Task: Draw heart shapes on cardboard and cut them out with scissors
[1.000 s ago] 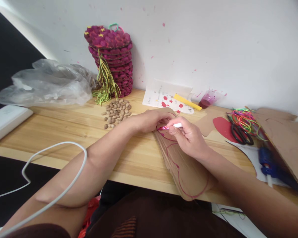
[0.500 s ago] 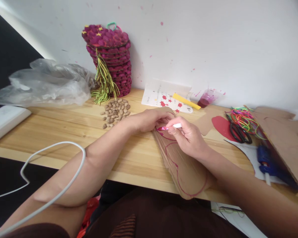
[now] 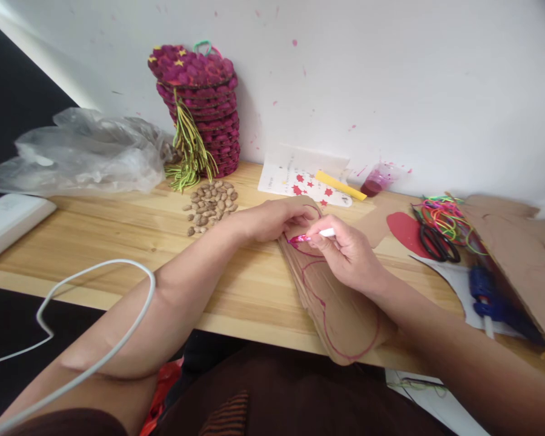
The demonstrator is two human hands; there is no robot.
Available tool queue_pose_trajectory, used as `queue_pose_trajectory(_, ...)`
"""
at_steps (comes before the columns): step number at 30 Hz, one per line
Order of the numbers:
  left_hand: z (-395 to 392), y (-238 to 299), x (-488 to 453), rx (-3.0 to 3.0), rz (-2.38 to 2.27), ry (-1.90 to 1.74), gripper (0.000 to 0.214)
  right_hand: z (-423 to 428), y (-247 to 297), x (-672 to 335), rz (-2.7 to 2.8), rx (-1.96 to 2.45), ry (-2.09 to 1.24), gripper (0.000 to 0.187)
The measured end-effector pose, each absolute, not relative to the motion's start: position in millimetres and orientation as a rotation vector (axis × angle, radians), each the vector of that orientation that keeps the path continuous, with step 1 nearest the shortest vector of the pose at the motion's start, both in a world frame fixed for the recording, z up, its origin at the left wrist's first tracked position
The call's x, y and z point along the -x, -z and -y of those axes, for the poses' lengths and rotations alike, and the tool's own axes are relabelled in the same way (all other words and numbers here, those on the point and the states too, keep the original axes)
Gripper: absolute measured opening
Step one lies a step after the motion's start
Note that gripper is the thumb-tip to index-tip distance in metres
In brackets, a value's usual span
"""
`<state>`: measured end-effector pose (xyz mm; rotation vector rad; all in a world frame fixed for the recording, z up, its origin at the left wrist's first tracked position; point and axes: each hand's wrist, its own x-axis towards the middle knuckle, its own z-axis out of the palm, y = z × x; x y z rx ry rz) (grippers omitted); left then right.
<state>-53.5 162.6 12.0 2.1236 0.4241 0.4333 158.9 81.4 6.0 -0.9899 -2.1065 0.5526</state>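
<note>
My right hand point(image 3: 345, 251) pinches a pink-and-white marker pen point(image 3: 302, 238), its tip on the upper left of a brown cardboard piece point(image 3: 349, 315). Curved dark-pink outlines run over the cardboard, which lies slanted on the table and reaches past its front edge. My left hand point(image 3: 277, 219) is closed over the cardboard's upper left side with bent fingers, holding it down close to the marker tip. Part of the drawn outline is hidden under my right hand.
Loose brown shells point(image 3: 212, 206) lie near a purple basket-like object point(image 3: 204, 115). Black-handled scissors point(image 3: 438, 242), a blue glue gun point(image 3: 484, 293) and more cardboard point(image 3: 522, 248) are on the right. A cup of dark-pink liquid point(image 3: 378, 180) stands by the wall. A white cable point(image 3: 152, 284) loops across my left arm.
The marker tip has shifted slightly down and right on the cardboard, my right hand moving with it. My left hand stays in place.
</note>
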Motion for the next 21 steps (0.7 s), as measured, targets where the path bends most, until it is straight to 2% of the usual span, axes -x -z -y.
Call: queue_pose_trajectory(21, -163.5, -9.9, 50.5, -2.065, -0.392, -0.427, 0.063, -73.8, -11.9, -168.3, 2.139, 1.014, -0.526, 0.011)
